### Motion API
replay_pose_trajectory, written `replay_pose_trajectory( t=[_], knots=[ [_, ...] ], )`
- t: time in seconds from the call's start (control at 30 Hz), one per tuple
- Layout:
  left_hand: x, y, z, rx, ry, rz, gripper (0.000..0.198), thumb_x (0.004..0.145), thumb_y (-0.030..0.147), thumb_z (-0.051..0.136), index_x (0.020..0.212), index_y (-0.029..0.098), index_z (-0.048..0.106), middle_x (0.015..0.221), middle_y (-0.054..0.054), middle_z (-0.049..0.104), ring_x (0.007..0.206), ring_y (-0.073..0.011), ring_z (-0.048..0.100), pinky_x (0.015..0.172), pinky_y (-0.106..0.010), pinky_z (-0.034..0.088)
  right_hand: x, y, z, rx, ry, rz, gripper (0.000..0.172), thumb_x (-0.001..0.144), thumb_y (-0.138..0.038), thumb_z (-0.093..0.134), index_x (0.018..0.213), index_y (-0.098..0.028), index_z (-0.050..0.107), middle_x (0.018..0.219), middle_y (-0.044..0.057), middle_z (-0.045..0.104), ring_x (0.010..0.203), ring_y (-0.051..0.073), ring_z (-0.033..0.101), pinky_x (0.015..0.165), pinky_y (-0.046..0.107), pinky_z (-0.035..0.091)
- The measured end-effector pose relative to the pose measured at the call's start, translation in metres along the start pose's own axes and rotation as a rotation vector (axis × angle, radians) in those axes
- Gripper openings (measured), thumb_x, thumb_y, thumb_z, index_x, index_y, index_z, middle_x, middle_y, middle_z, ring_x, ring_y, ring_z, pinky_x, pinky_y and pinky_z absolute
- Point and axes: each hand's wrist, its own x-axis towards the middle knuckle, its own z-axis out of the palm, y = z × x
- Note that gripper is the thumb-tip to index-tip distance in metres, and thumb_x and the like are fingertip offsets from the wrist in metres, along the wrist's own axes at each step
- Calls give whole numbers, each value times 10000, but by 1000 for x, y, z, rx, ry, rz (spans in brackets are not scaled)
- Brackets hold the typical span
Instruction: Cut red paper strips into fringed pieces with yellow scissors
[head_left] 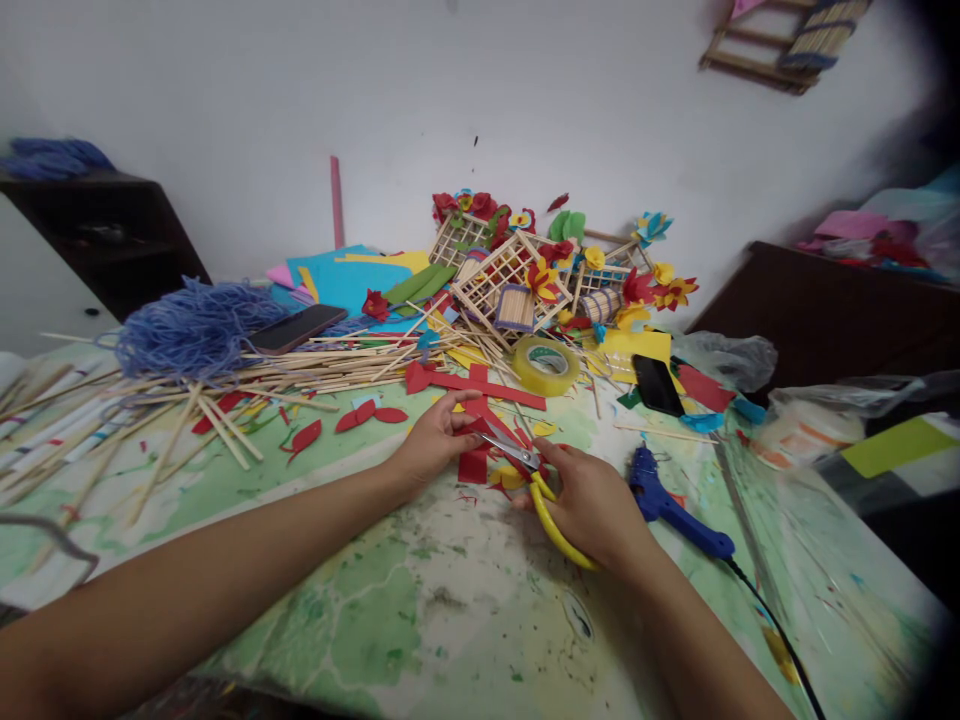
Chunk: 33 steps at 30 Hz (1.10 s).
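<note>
L forearm [150,620] and R forearm [712,640] are stretched in from the bottom corners, over a paint-stained table cover [420,620]. L hand [431,445] is held part-open, fingers spread, w/ a red craft paper piece [474,465] pinched btwn thumb and fingertips. R hand [592,505] is closed firmly round the loops of yellow-handled scissors [536,495], the blades being set against the red paper; how far they are parted can't be told. Just beyond, a red cross-shaped paper strip [480,390] is laid flat, and red petal cut-outs [367,417] are scattered to the left. A blue hot glue gun [667,505] is lying just beside R hand, its black cord running off toward the bottom edge. A roll of clear tape [546,365] is set further up, near a black phone [657,385]. Wooden sticks [247,375], blue yarn [191,330] and a second phone [296,328] are heaped at left, and stick lattice frames [502,285] w/ paper flowers [469,205] are piled against the white wall [300,100].
</note>
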Motion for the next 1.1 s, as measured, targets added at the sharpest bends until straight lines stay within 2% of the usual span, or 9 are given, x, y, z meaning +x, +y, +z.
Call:
replay_pose_trajectory(
  t=[0.5,0.7,0.97,1.1],
  knots=[
    [0,0,0,-9,-9,-10,640,600,124,720,1173,193,444,796,-13,635,713,-147,637,643,-236,483,0,-1,1,50,1,-20,540,759,-492,510,1240,-247,503,956,51,672,818,208,613,624,251,362],
    [1,-1,-1,-32,-9,-10,650,593,112,720,1177,193,445,837,-33,653,721,-157,644,646,-252,493,-1,-1,0,35,15,-9,585,737,-573,514,1242,-278,502,963,36,693,835,220,633,619,252,370],
    [5,-4,-6,-8,58,23,631,594,154,737,1162,209,466,815,-9,649,691,-126,629,647,-231,474,-1,0,1,-20,17,13,569,737,-588,505,1214,-280,533,948,53,703,822,230,643,600,255,370],
    [5,-4,-7,35,63,39,626,608,192,739,1173,205,469,828,-24,662,719,-143,634,677,-254,471,-1,2,2,-31,16,14,550,749,-591,478,1200,-283,543,894,58,710,789,236,647,580,258,361]
  ],
)
